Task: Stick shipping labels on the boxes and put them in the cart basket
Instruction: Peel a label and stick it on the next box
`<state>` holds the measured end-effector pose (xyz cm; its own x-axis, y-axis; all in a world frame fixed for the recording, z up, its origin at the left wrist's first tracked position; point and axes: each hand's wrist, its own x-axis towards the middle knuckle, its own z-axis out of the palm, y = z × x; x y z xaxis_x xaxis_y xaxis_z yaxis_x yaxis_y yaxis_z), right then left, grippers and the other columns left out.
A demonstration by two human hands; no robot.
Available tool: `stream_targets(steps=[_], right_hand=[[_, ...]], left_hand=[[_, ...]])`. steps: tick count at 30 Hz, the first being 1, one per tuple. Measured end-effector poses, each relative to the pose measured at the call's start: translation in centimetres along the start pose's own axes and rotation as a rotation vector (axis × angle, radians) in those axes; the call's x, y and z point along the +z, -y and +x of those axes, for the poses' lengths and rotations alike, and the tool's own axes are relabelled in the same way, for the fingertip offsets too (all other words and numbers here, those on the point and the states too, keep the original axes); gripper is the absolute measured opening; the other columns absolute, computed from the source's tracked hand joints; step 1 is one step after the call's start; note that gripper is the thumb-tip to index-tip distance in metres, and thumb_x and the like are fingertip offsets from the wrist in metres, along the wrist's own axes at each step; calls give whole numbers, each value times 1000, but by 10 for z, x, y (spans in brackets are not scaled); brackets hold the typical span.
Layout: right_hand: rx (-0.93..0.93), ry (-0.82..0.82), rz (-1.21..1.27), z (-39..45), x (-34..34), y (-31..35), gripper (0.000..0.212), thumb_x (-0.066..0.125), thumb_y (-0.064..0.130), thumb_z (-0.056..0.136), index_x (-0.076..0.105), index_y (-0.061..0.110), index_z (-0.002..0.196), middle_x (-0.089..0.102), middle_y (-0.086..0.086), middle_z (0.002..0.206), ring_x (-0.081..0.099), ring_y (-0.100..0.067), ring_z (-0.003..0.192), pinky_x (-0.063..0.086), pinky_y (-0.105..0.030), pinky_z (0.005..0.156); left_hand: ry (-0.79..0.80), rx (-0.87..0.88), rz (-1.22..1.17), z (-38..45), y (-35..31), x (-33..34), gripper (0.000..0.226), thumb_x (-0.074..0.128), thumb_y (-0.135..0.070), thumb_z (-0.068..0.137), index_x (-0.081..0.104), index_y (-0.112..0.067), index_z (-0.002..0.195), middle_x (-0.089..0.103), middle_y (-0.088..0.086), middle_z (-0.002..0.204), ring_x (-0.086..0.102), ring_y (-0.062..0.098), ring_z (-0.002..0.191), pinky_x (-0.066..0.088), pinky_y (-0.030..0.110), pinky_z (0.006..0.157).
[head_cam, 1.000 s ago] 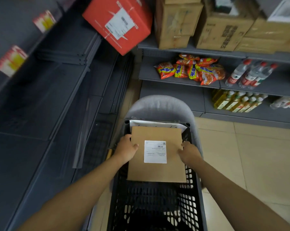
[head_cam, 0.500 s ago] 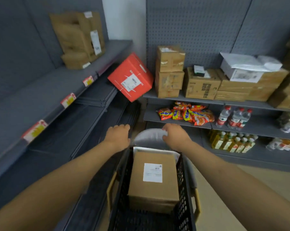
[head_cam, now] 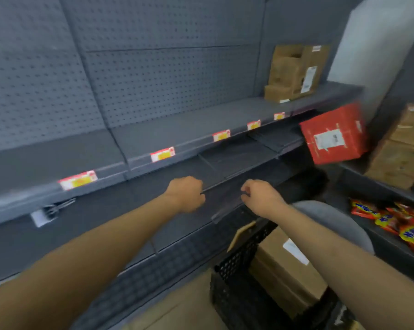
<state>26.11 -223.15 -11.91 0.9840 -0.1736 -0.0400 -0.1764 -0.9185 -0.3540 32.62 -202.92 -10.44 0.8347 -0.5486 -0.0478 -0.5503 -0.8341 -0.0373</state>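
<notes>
A brown cardboard box [head_cam: 282, 270] with a white shipping label [head_cam: 295, 251] on top lies in the black lattice cart basket [head_cam: 237, 258] at the lower right. My left hand [head_cam: 185, 194] and my right hand [head_cam: 260, 198] are stretched out in mid-air in front of the grey shelving, above and left of the basket. Both have loosely curled fingers and hold nothing. A red box [head_cam: 332, 134] with a white label leans tilted at the shelf corner. Stacked brown boxes [head_cam: 294, 72] stand on the upper shelf at the back right.
Bare grey shelves [head_cam: 153, 148] with red-yellow price tags run along the left. More brown cartons [head_cam: 401, 158] and orange snack packets [head_cam: 391, 222] fill the right-hand shelving. A grey rounded cover [head_cam: 332, 217] sits beyond the basket. The picture is motion-blurred.
The view has swung left toward the bare shelving. Both hands, which let go of the labelled box in the basket a second ago, have lifted away from it and now hover empty.
</notes>
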Motion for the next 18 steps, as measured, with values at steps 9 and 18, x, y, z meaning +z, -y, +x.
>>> stream_targets(steps=[9, 18], right_hand=[[-702, 162, -53, -67, 90, 281, 25, 52, 25, 94, 60, 16, 115, 60, -5, 119, 56, -22, 108, 45, -31, 92], [-1325, 331, -25, -267, 208, 592, 23, 50, 22, 93, 61, 17, 112, 60, -3, 117, 55, -25, 109, 46, -35, 88]], left_hand=[[-89, -551, -6, -280, 175, 11, 26, 44, -27, 91, 61, -15, 106, 64, 11, 116, 60, 33, 105, 45, 34, 80], [-133, -1132, -13, -646, 295, 28, 28, 45, -38, 92, 60, -20, 107, 62, 5, 111, 59, 27, 101, 42, 33, 76]])
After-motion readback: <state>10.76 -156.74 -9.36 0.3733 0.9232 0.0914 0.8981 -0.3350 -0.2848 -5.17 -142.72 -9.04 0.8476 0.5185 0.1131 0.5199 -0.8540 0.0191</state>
